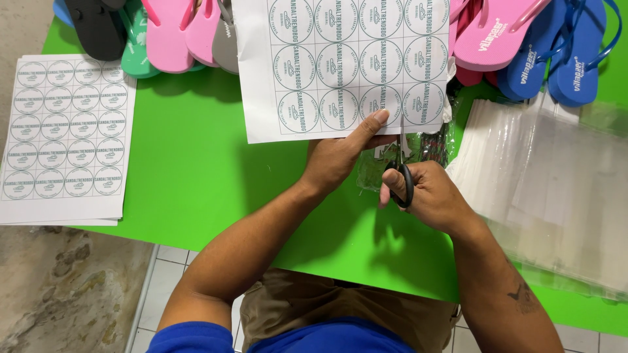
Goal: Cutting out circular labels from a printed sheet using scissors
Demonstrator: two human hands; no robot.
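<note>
Green counter (196,176) under a worker cutting a sheet of round labels (343,65); left hand (337,157) pinches the sheet's lower edge, right hand (425,196) clenched through black scissors (400,176) at that edge; flip-flops (170,33) behind, clear bags (549,176) right; steady alignment between label columns seems needed.

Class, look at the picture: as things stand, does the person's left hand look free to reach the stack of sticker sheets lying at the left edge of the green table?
Probably not at once. The left hand is pinching the sticker sheet that the scissors cut. The bare green table leading to the stack holds nothing in the way.
</note>
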